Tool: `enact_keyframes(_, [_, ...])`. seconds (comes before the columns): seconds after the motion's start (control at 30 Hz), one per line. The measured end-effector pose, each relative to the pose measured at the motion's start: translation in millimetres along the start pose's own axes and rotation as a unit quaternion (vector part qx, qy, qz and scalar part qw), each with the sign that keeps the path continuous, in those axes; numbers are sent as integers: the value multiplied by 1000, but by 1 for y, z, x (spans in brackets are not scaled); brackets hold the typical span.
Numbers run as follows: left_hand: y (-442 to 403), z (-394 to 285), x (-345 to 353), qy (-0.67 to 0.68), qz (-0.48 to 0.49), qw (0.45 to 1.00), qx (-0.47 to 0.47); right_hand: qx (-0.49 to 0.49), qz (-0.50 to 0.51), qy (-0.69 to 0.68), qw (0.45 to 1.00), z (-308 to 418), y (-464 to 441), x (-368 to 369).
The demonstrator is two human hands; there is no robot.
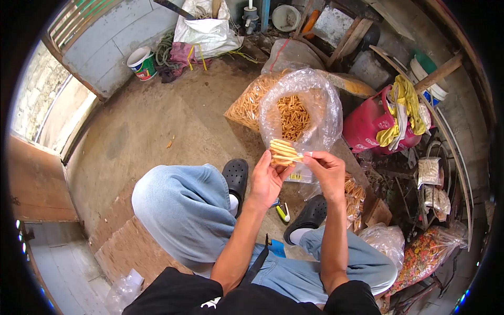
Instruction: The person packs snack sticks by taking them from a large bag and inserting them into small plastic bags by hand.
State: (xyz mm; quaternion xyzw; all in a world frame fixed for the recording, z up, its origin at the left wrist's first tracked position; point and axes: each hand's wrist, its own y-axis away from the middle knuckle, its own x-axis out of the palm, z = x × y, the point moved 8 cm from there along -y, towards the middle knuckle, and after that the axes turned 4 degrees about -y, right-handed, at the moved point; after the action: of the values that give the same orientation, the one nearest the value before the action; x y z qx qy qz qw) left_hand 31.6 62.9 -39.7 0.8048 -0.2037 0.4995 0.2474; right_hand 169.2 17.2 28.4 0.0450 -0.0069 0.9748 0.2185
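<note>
The cupped left hand (pixel 266 181) holds a small clear-plastic packet of pale-yellow sticks (pixel 282 151) before a large open clear-plastic bag of orange-brown sticks (pixel 295 116), while the right hand (pixel 326 170) pinches its end, where a slackened grip could spill the contents.

from my head camera, i am looking forward and down, seeing my left hand (pixel 265 181) and right hand (pixel 327 173) close, nearer than the open bag (pixel 328 100), a wall (pixel 139 31) lying beyond it.
</note>
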Motion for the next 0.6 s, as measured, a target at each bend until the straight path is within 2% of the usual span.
enact_keyframes(0.07, [1,-2,0,-21,-6,1000,11,39,9,7,999,-8,1,11])
enact_keyframes(0.13, [1,-7,-3,-47,-22,998,32,39,13,11,999,-12,-1,13])
enact_keyframes(0.2, [2,-11,2,-41,-21,998,36,-23,21,49,998,-7,-3,16])
enact_keyframes(0.33, [1,-13,1,-59,-17,997,53,-15,27,63,998,-15,-2,19])
enact_keyframes(0.4, [0,-15,-1,-53,-23,997,52,-18,70,142,987,-13,-1,26])
enact_keyframes(0.53, [1,-15,-3,-25,-26,998,46,-9,77,39,996,-14,-2,19])
enact_keyframes(0.6, [0,-15,-4,-25,-31,998,46,-59,43,36,997,0,-4,13])
